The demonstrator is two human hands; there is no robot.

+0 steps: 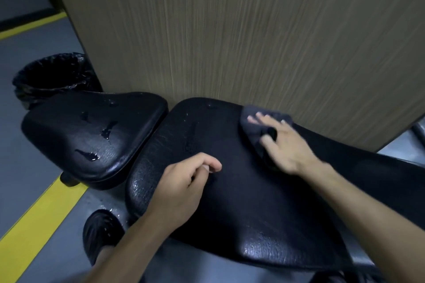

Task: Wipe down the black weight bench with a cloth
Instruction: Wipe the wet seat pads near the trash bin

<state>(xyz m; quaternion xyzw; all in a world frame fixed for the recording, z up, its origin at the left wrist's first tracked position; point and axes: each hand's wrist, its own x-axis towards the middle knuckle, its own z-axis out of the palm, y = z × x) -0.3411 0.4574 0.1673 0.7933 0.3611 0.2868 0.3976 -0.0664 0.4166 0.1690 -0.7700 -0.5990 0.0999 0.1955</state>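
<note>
On the bench point(230, 179), the right hand point(282, 142) presses a soft, limp cloth point(250, 131) flat. Left hand point(184, 181) rests loosely curled, holding nothing.

Two bare forearms reach in from the lower edge of the frame, with no sleeve, watch or wristband visible on either. The left hand point(184, 181) and right hand point(285, 145) are ungloved, and the fingernails are short and plain. A black, ring-like band appears to sit on one finger of the right hand, though blur leaves it unclear. Below the left forearm, a glossy black shoe point(101, 232) with a textured upper shows, flecked with small wet drops.
</note>
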